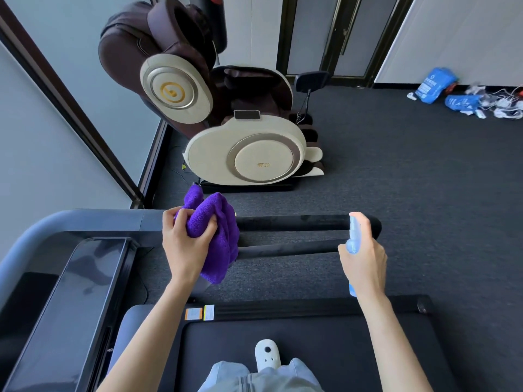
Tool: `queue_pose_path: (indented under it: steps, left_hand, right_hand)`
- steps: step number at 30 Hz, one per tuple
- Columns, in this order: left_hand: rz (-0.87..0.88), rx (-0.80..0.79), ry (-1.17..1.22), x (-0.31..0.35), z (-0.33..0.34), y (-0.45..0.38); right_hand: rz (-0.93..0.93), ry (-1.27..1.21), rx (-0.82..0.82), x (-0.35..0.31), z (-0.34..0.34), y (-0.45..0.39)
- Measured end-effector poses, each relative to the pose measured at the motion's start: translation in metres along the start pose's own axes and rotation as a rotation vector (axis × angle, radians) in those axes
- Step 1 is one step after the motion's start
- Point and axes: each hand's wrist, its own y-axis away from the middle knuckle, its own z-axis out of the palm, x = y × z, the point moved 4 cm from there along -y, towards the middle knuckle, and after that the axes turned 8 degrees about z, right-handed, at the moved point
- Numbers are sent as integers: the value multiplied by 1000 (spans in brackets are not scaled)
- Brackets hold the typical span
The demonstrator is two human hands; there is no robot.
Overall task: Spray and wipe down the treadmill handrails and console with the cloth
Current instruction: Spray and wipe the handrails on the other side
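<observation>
My left hand (185, 244) grips a bunched purple cloth (216, 222) at the near end of the black foam handrail (291, 222), where the rail meets the grey frame. My right hand (363, 258) holds a small blue spray bottle (353, 239) upright at the rail's far end, index finger on top of its nozzle. A second black bar (285, 248) runs below the handrail. The glossy black console (79, 292) lies at the lower left. Most of the bottle is hidden behind my fingers.
The treadmill belt (325, 349) is under my white shoe (267, 353). A beige and brown massage chair (240, 137) stands just beyond the handrail. Blue bags and white cables (464, 97) lie on the dark carpet at the far right wall.
</observation>
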Motion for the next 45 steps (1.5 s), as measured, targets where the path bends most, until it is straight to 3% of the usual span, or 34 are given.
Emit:
queue_pose_path:
  steps: [20,32,34,37,39,42,45]
  left_hand:
    - [18,-25,9,16,11,11]
    - [45,169,-20,-14,-63,-29]
    - [54,84,-24,-24,-55,-40]
    - [68,-165,-54,-38,-18,-46]
    - [147,-302,-245,-44,8,-39]
    - [296,-304,-469,-51,30,-31]
    - [278,-282,-509,-53,38,-29]
  right_hand:
    - [100,-22,116,43,-26,-33]
    - [-36,-74,33,-11,7,-17]
    - [-40,-98,17,-20,13,-13]
    - [-40,-93,2,-26,18,-6]
    - [-25,-71,-4,-28,20,-1]
    - [-22,-65,4,-27,21,4]
    - [-30,-72,0,-28,20,5]
